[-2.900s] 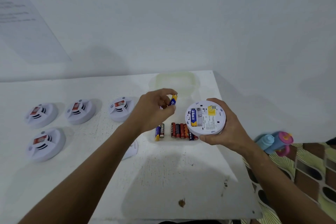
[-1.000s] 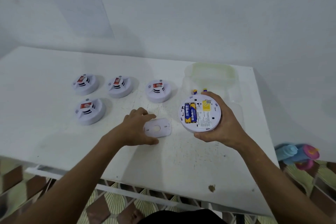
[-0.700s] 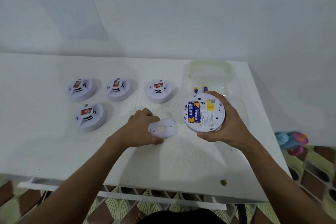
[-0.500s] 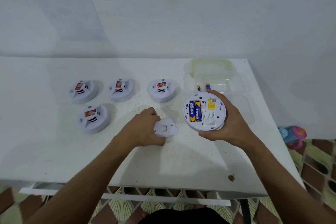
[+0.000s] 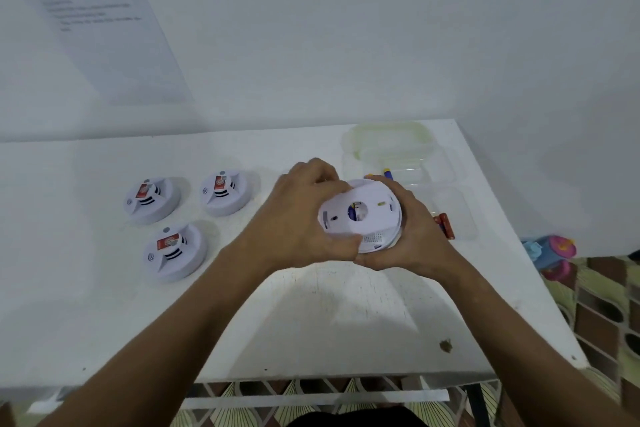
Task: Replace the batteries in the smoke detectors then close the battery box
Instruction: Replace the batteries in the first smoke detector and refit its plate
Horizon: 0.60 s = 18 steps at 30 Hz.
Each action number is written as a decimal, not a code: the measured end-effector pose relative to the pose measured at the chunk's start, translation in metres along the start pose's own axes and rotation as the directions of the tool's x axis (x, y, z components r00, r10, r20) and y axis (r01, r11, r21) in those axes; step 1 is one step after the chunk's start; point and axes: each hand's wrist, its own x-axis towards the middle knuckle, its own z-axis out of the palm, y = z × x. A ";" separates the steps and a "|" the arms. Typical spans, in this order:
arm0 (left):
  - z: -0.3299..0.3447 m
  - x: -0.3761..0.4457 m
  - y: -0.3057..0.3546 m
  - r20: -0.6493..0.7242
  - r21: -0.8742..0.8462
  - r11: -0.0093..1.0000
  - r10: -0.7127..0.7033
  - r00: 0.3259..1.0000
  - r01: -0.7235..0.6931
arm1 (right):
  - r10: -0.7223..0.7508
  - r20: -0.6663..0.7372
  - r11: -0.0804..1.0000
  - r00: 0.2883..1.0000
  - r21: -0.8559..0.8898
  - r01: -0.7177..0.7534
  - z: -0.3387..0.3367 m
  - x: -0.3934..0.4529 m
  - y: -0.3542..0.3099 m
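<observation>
Pressing backplate [image 5: 356,210] onto detector [image 5: 379,239] w/ both hands: left grip [image 5: 301,218] & right grip [image 5: 408,236] clamped (around rim).

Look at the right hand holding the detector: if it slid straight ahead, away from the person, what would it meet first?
Probably the clear battery box just beyond the right hand, though depth is unclear.

A plain room set up as a simple work station, likely in a home: a white worktop [image 5: 104,322] against a bare white wall, a printed sheet [image 5: 100,28] taped up at upper left, patterned floor tiles [image 5: 609,315] at lower right.
</observation>
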 end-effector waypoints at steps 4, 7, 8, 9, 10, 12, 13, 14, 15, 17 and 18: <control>0.005 0.005 -0.002 0.026 -0.005 1.000 -0.019 0.999 0.019 | 0.020 0.017 1.000 1.000 0.019 -0.020 -0.002 0.003 0.006; 0.004 0.009 -0.002 0.080 0.004 0.998 -0.070 0.994 0.070 | 0.041 0.035 0.999 0.999 -0.009 -0.041 -0.006 0.005 0.011; 0.003 0.010 -0.002 0.101 0.006 0.996 -0.085 0.991 0.084 | 0.047 0.037 0.999 0.998 -0.013 -0.047 -0.007 0.006 0.012; 0.002 0.012 -0.002 0.122 0.000 0.994 -0.105 0.987 0.106 | 0.053 0.037 0.998 0.998 -0.017 -0.052 -0.007 0.006 0.013; 0.000 0.013 -0.003 0.145 -0.009 0.992 -0.125 0.982 0.128 | 0.054 0.038 0.998 0.998 -0.024 -0.053 -0.007 0.007 0.012; -0.002 0.017 -0.004 0.184 -0.002 0.990 -0.135 0.974 0.138 | 0.038 0.050 0.999 0.998 -0.038 -0.036 -0.007 0.008 0.010; -0.002 0.018 -0.004 0.195 0.007 0.992 -0.128 0.972 0.129 | 0.028 0.056 0.999 0.998 -0.045 -0.026 -0.006 0.008 0.009; -0.003 0.020 -0.005 0.204 0.015 0.992 -0.123 0.971 0.122 | 0.022 0.057 0.999 0.998 -0.047 -0.019 -0.006 0.009 0.007; -0.003 0.021 -0.005 0.215 0.020 0.992 -0.124 0.969 0.123 | 0.019 0.053 0.999 0.998 -0.043 -0.017 -0.006 0.010 0.006; -0.003 0.023 -0.006 0.245 0.016 0.990 -0.139 0.960 0.139 | 0.020 0.047 1.000 0.999 -0.024 -0.019 -0.006 0.011 0.005; -0.004 0.023 -0.006 0.260 0.004 0.989 -0.142 0.955 0.146 | 0.021 0.049 1.000 0.999 -0.021 -0.020 -0.007 0.011 0.004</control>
